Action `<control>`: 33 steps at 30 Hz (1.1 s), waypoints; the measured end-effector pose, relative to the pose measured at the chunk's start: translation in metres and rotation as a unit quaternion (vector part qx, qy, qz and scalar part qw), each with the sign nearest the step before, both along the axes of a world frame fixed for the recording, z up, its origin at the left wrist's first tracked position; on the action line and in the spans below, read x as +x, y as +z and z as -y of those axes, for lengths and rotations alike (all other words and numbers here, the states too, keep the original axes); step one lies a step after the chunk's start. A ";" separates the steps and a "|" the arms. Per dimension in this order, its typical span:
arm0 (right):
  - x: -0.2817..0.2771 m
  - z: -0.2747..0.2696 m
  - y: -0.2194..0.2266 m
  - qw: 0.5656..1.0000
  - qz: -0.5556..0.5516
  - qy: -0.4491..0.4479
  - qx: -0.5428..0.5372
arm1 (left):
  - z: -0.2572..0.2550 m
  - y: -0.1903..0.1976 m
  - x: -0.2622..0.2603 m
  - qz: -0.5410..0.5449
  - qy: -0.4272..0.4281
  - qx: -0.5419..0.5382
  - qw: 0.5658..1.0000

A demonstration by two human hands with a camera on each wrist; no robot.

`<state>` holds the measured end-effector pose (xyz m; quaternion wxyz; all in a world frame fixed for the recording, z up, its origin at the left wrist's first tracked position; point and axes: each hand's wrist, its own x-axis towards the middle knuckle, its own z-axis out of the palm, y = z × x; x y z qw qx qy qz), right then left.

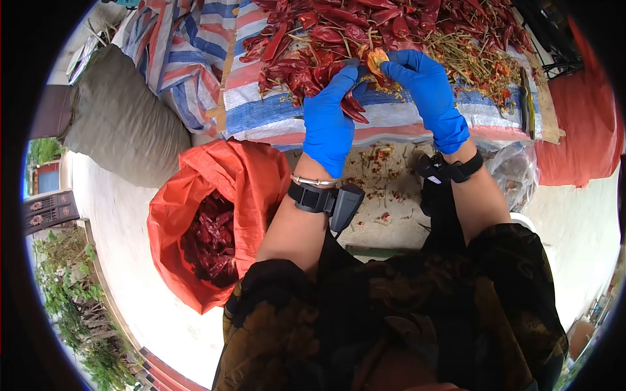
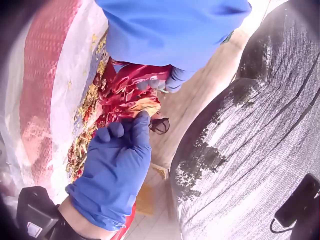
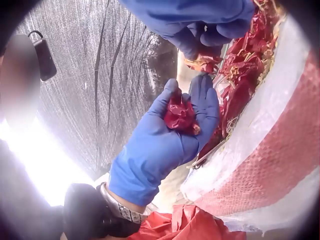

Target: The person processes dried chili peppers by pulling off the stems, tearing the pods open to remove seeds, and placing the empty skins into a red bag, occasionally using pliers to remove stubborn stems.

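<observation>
My left hand (image 1: 329, 124), in a blue glove, cups dried red chilies (image 3: 180, 115), with the thumb and fingers curled up round them. Red tips (image 1: 353, 109) poke out below that hand in the head view. My right hand (image 1: 427, 98), also gloved in blue, pinches a pale orange dried chili (image 1: 377, 62) between thumb and fingertips. The left wrist view shows this chili right by the red ones in the left hand. Both hands are over the near edge of a heap of dried red chilies (image 1: 391, 23), with loose stems (image 1: 473, 62) on its right side.
The heap lies on a striped woven sheet (image 1: 261, 117). An open red sack (image 1: 261, 176) with red chilies (image 1: 212, 241) inside stands on the floor at left. Behind it leans a full grey-green sack (image 1: 124, 111). Another red sack (image 1: 580, 130) is at right. Scraps (image 1: 385, 176) litter the floor.
</observation>
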<state>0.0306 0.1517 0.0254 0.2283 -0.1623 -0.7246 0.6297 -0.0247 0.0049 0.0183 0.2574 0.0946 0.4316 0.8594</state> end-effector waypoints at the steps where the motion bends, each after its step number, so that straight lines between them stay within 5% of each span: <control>1: 0.002 0.006 0.001 1.000 0.000 0.003 -0.001 | -0.003 -0.011 -0.002 0.015 -0.001 -0.001 1.000; 5: 0.007 0.012 0.006 0.997 -0.008 0.078 0.003 | 0.004 -0.022 -0.001 -0.188 -0.033 -0.091 0.977; 9: 0.008 -0.002 0.023 0.995 -0.041 0.095 -0.005 | 0.004 -0.011 -0.001 -0.067 -0.071 -0.025 0.995; 11: 0.005 -0.007 0.016 0.983 -0.044 0.144 -0.105 | 0.000 0.001 0.002 0.185 -0.154 0.100 0.965; 14: 0.009 -0.005 0.017 0.971 -0.033 0.195 -0.135 | -0.001 -0.013 0.000 0.194 -0.237 0.135 0.942; 16: 0.009 -0.008 0.014 0.976 -0.026 0.168 -0.138 | -0.002 0.003 0.009 0.177 -0.206 0.103 0.957; 18: 0.007 -0.010 0.014 0.993 -0.034 0.115 0.013 | -0.005 0.007 0.013 0.160 -0.172 0.071 0.969; 20: 0.011 -0.005 0.017 0.993 0.004 0.088 0.073 | -0.008 0.002 0.012 0.032 -0.140 -0.072 0.987; 22: 0.013 -0.003 0.020 0.989 0.042 0.058 0.133 | -0.007 0.008 0.013 0.007 -0.124 -0.086 0.989; 24: 0.013 -0.004 0.020 0.992 0.024 0.110 -0.052 | -0.008 0.007 0.014 -0.017 -0.107 -0.100 0.989; 25: 0.013 -0.002 0.020 0.992 0.024 0.109 -0.051 | -0.009 0.003 0.014 -0.014 -0.101 -0.061 0.993; 27: 0.017 0.005 0.015 0.916 -0.014 0.153 -0.372 | -0.010 -0.001 0.014 -0.011 -0.097 -0.022 0.995; 33: 0.012 0.003 0.003 0.805 -0.002 0.158 -0.571 | -0.009 -0.001 0.016 -0.005 -0.097 -0.028 0.995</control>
